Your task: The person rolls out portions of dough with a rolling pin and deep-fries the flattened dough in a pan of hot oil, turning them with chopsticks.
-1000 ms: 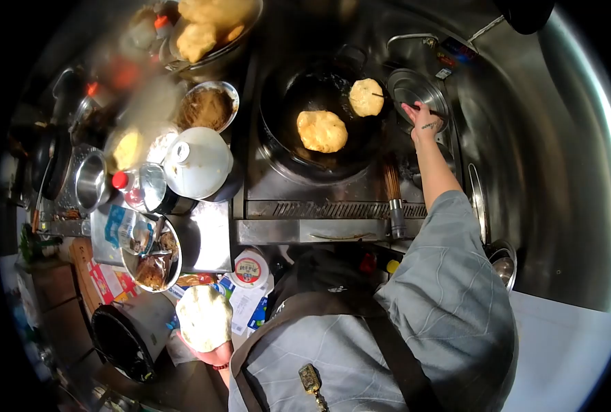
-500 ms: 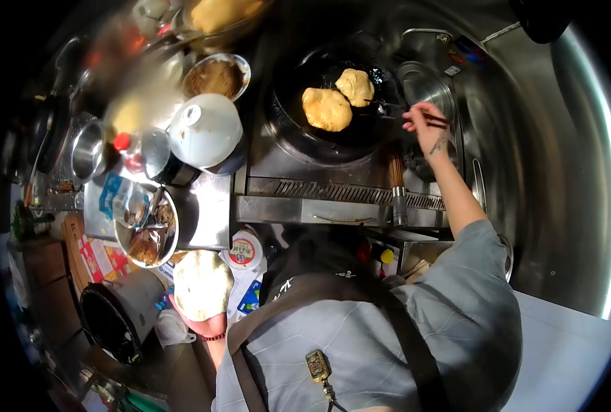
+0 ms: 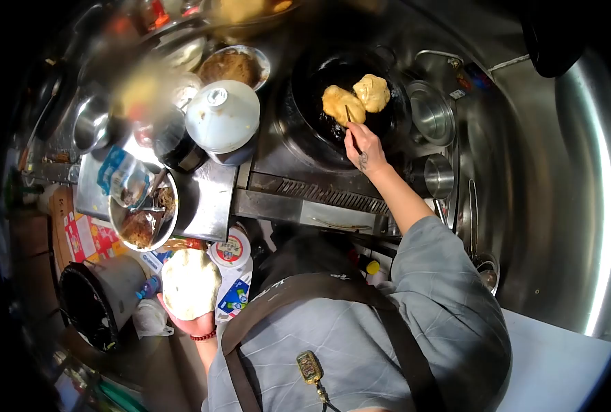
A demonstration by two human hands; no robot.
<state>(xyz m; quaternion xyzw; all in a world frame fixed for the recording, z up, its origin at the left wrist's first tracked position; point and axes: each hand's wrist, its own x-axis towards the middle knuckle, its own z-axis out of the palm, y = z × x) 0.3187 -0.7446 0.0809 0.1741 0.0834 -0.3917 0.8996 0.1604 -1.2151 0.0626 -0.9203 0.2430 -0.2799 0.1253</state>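
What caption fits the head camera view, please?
Right hand with thin utensil at two flatbreads in a wok; left hand holding dough.

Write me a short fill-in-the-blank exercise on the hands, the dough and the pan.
The left hand holds a pale dough round, and the bracelet on that wrist has dark ____ beads.
The dark pan holds ____ golden pieces.
Of these, the thin tool in the right hand ends over the one farther to the picture's ____.

Missing words: red; two; left

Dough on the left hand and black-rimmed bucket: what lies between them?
In the head view, a small blue item and a crumpled white bag lie between the dough and the bucket.
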